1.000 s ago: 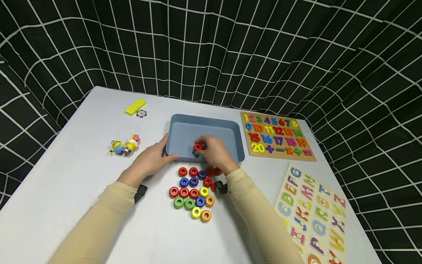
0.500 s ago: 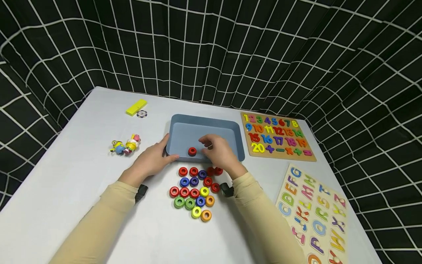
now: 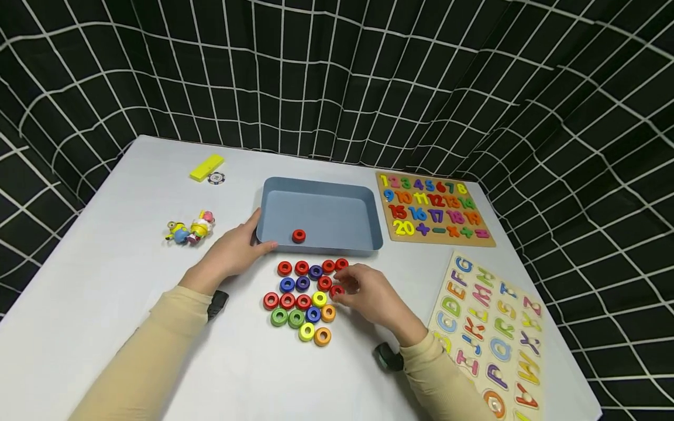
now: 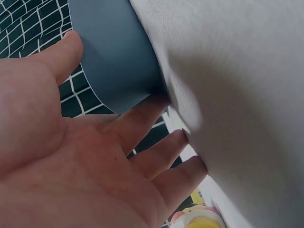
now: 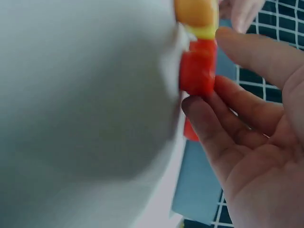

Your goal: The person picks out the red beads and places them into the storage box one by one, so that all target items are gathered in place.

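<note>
A blue-grey tray stands mid-table, with one red ring bead lying in it near the front wall. At the tray's front left corner rests my left hand; its fingers lie fairly straight along the outside and the thumb touches the front wall. In the left wrist view, the thumb and fingers meet the tray's wall on both sides of the corner. My right hand reaches to a red ring bead at the right of the loose group. Its fingers are beside that bead, and the thumb stands apart from it.
Several red, blue, purple, green, yellow and orange ring beads lie in front of the tray. A number board and a letter board lie right. Toy figures, a yellow block and a poker chip lie left.
My right hand let go of a red ring bead in the tray, then moved back toward the loose beads at the right. My left hand stays at the tray's corner. The head view shifted slightly.
</note>
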A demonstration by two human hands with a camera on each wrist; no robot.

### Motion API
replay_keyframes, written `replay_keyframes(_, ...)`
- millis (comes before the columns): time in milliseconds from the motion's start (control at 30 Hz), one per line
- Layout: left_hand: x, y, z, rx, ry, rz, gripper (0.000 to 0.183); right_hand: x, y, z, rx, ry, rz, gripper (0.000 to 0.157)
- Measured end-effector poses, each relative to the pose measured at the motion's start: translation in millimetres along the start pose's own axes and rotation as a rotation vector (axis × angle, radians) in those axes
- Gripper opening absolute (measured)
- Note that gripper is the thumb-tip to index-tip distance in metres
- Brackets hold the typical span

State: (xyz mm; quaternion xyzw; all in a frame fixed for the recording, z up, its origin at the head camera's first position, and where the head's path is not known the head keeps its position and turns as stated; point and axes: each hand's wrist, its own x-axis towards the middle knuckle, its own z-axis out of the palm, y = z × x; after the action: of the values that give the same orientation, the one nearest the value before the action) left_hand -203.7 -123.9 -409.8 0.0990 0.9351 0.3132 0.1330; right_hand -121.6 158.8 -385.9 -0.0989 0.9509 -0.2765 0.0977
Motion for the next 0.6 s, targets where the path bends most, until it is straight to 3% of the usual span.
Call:
replay_keyframes(100, 0.7, -1.1, -1.8, -0.010, -0.001, -0.004, 0.092, -1.7, 0.3, 8.8, -0.044, -0.020, -0.007, 0.035)
replay_keyframes(367, -0.6, -3.6, -3.2, -0.014, -0.006, -0.022, 0.092, 0.1, -0.6, 10.9, -0.053, -0.005, 0.020, 0.029)
replay_keyframes(600, -0.2, 2.0, -0.6, -0.002, -0.003, -0.002, 0.090, 16.1, -4.5, -12.5, 0.095, 0.108, -0.012, 0.029)
